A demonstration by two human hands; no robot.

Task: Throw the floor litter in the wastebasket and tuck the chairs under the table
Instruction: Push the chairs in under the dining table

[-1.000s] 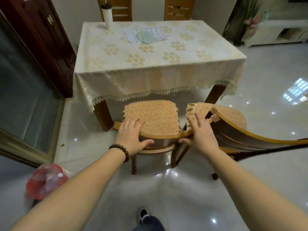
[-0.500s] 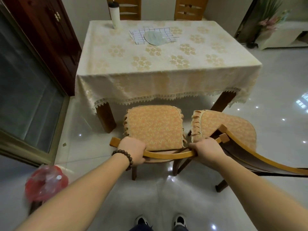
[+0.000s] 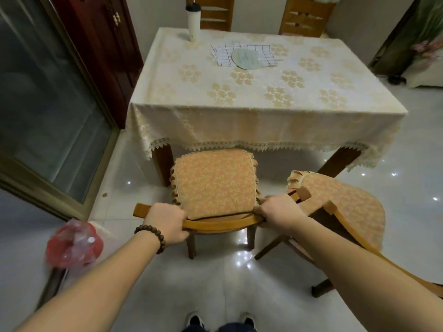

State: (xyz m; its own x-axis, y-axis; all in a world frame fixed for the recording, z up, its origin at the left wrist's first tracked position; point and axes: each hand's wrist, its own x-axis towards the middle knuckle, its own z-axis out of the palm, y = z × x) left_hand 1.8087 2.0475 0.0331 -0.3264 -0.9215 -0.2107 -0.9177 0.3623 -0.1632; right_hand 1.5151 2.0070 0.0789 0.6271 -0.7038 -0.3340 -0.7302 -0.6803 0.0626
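Both hands grasp the curved back rail of the chair point(image 3: 213, 185): left hand point(image 3: 167, 220) near its left end, right hand point(image 3: 279, 212) at its right end, fingers curled over the wood. The seat points straight at the far tabletop point(image 3: 263, 92), its front edge just at the cloth's lace hem. A second chair point(image 3: 340, 202), angled, touches or nearly touches the right hand. A red bag point(image 3: 74, 243) lies near left.

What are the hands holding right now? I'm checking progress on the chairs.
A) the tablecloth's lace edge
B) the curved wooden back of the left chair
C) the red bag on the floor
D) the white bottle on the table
B: the left hand and right hand both grip the chair back.
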